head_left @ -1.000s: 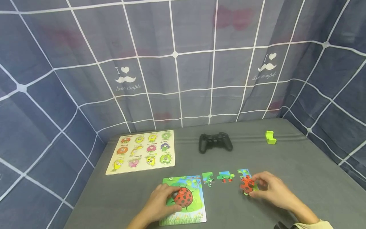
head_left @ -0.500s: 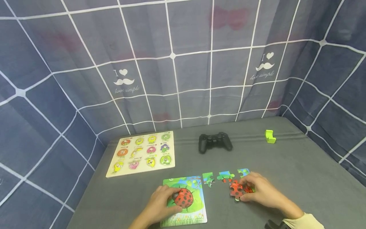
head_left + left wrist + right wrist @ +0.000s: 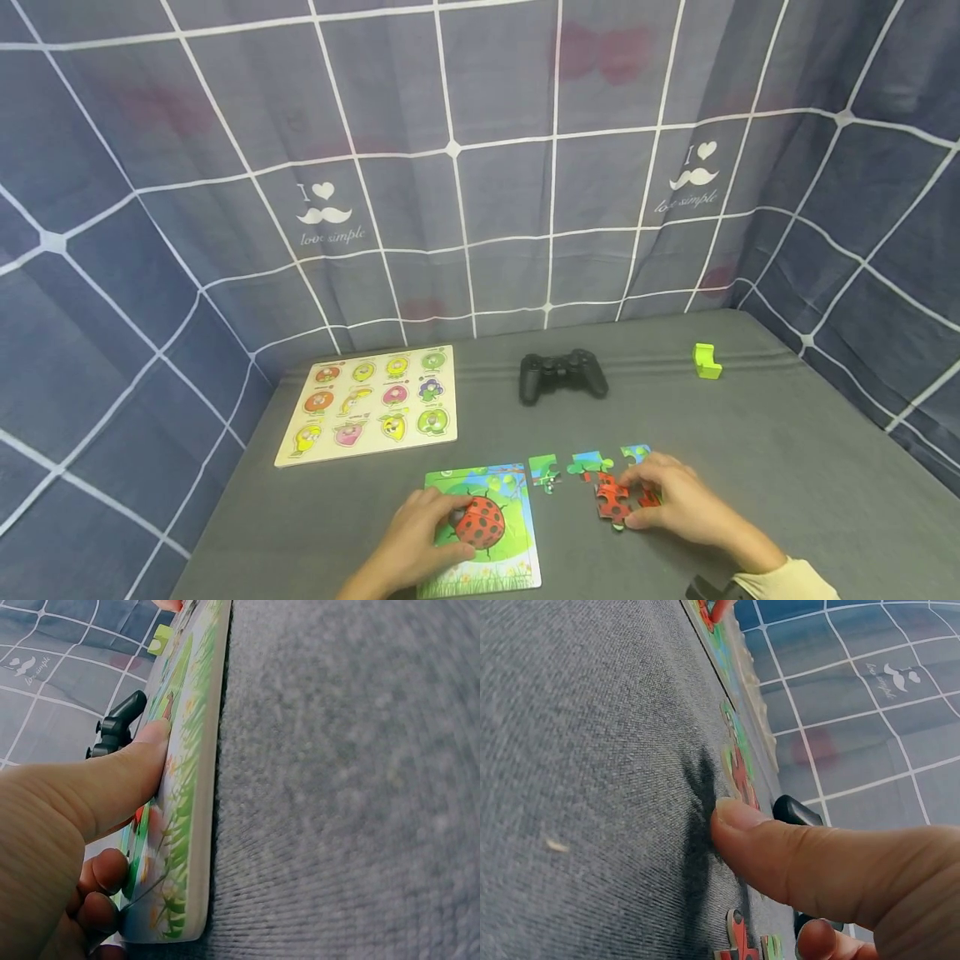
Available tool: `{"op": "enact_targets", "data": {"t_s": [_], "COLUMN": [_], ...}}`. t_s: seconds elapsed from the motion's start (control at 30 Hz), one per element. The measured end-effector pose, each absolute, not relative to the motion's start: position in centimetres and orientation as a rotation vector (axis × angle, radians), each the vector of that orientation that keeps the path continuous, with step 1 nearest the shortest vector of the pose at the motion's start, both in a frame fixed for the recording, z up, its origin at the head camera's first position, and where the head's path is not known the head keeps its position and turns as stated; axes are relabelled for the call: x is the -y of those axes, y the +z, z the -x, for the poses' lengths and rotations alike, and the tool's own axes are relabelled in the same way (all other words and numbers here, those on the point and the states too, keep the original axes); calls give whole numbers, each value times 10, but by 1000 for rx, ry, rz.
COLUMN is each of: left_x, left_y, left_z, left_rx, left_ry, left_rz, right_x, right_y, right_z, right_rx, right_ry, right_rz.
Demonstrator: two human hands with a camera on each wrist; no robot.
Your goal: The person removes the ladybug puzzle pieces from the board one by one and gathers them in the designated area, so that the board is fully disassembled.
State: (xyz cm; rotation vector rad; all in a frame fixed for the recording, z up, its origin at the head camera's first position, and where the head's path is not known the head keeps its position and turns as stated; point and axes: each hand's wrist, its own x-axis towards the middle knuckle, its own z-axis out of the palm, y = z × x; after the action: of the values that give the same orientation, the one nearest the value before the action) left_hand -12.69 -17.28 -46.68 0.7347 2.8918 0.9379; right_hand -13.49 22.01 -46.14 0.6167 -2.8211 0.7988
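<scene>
My left hand [image 3: 416,533] rests on a square ladybug puzzle board [image 3: 517,542], its thumb and fingertips touching the picture around the red ladybug. In the left wrist view the thumb lies across the board's printed face [image 3: 180,825]. To the right, my right hand [image 3: 686,508] pinches a red, black-spotted puzzle piece [image 3: 611,498] between thumb and fingers, low over the cloth. A second red piece [image 3: 649,497] lies partly hidden behind those fingers. Beyond them sit a green corner piece [image 3: 543,468], a blue-green piece [image 3: 588,462] and a blue piece [image 3: 636,452].
A wooden fruit peg puzzle [image 3: 375,400] lies at the back left. A black game controller [image 3: 562,375] is at the back middle, and a small lime-green block [image 3: 707,360] stands farther right. A checked curtain [image 3: 510,192] encloses the grey tabletop [image 3: 750,433].
My right hand has moved left, bringing the red piece away from the other red one and near the blue-green piece. The left hand has stayed on the board.
</scene>
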Motion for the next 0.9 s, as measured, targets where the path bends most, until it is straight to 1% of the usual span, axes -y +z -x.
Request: {"op": "enact_targets", "data": {"t_s": [0.9], "left_x": [174], "left_y": [-470], "left_z": [126], "left_rx": [-2889], "left_ry": [973], "left_rz": [-748], "right_x": [-224], "right_y": [-469], "right_z": [134], "right_rx": [2877], "right_ry": [841], "right_rz": [-587]}}
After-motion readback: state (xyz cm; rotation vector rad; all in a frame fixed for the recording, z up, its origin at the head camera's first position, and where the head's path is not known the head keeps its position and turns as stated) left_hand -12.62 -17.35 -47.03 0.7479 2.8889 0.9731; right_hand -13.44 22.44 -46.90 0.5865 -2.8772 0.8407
